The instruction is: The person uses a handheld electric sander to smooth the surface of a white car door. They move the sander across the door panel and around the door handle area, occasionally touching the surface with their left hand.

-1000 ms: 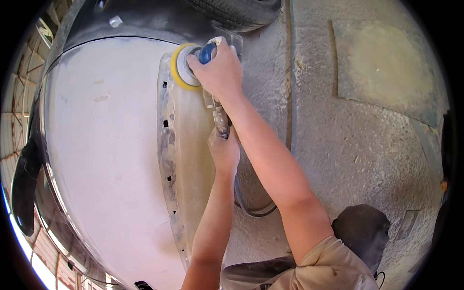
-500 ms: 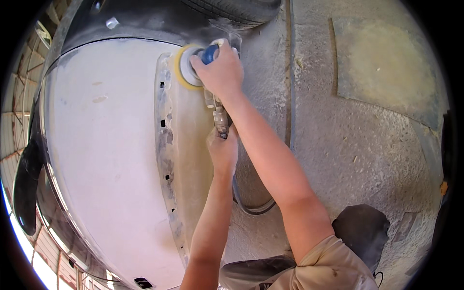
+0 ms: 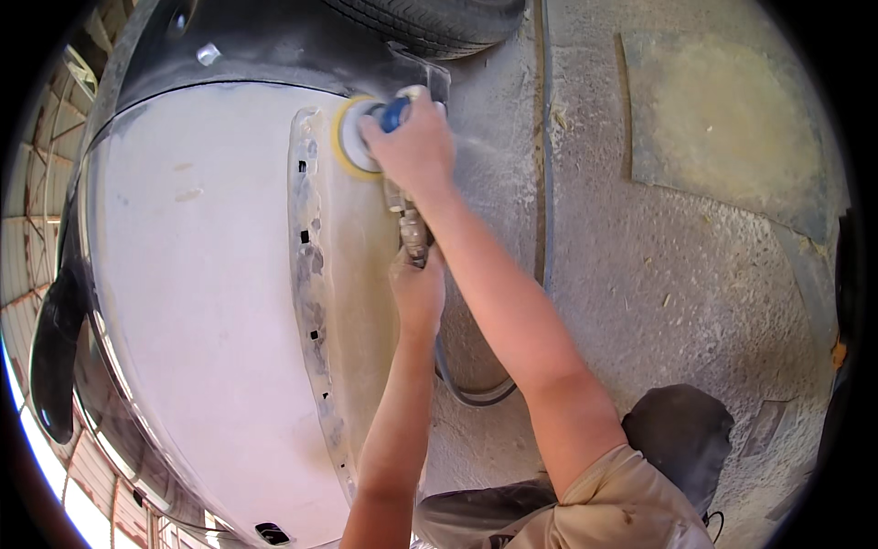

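A round air sander with a blue top (image 3: pixel 396 114) and a yellow-rimmed pad (image 3: pixel 342 151) lies against the lower edge of a car door (image 3: pixel 201 284), close to the seam with the black fender (image 3: pixel 265 69). My right hand (image 3: pixel 416 142) wraps over the sander's top, thumb toward the pad. Below it, my left hand (image 3: pixel 420 288) grips the metal hose fitting (image 3: pixel 413 236) at the sander's rear. The door is whitish, with a tan lower band (image 3: pixel 361 284) and a patchy strip (image 3: pixel 309 274) with several small square holes.
A tyre (image 3: pixel 448 23) stands at the far edge beyond the fender. The grey air hose (image 3: pixel 480 398) loops down to the dusty concrete floor (image 3: pixel 677 256). A flat sheet (image 3: pixel 732 119) lies at far right. A black side mirror (image 3: pixel 57 357) sticks out at left.
The view has shifted slightly. The sander has moved a little nearer to me and right, away from the holed strip. Both hands keep their hold.
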{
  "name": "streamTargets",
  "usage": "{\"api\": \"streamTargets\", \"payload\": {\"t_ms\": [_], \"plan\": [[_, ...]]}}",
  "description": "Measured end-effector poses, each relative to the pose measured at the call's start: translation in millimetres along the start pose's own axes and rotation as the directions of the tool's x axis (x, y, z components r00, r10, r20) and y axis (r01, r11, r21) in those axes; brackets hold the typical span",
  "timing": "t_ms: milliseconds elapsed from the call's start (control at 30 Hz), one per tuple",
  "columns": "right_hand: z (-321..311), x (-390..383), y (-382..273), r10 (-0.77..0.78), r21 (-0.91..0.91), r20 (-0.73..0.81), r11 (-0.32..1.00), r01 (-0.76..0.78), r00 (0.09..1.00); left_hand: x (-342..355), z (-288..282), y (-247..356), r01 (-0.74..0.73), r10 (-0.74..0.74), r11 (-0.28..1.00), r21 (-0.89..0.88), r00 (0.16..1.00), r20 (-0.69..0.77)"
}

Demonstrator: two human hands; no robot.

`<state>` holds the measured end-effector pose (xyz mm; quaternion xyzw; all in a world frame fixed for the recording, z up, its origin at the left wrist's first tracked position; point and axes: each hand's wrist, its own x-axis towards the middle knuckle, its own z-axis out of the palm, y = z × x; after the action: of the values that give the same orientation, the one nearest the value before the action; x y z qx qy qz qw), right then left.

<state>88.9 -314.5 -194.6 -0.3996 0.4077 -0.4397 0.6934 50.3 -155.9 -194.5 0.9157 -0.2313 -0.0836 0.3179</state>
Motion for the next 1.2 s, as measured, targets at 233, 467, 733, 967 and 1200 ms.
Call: {"api": "streamTargets", "payload": {"t_ms": [233,467,733,967,1200], "plan": [[-2.8,-8.1,-13.0,-0.039,-0.014,0.052,0.999,0.040,0.998,-8.5,6.4,2.9,-0.016,0.015,0.999,-0.035,0.999,-0.051],[2.3,-2.7,2.3,0.018,-0.003,0.034,1.000,-0.018,0.999,-0.2,-6.5,-8.6,-0.017,0.021,0.996,0.090,0.999,-0.038],[0.0,3.7,-25.5,-0.044,0.031,0.041,0.999,0.042,0.998,6.4,-7.9,19.6,-0.006,0.007,0.999,0.050,1.000,-0.018],[-3.6,-40.8,3.0,-0.090,0.088,0.054,0.993,0.085,0.994,-21.9,-7.2,-37.2,-0.074,0.087,0.989,0.124,0.991,-0.103],[-5.2,-22.4,-5.3,-0.101,0.057,0.028,0.993,0.099,0.995,-10.5,-10.3,4.4,0.099,-0.098,0.993,0.058,0.995,-0.014]]}}
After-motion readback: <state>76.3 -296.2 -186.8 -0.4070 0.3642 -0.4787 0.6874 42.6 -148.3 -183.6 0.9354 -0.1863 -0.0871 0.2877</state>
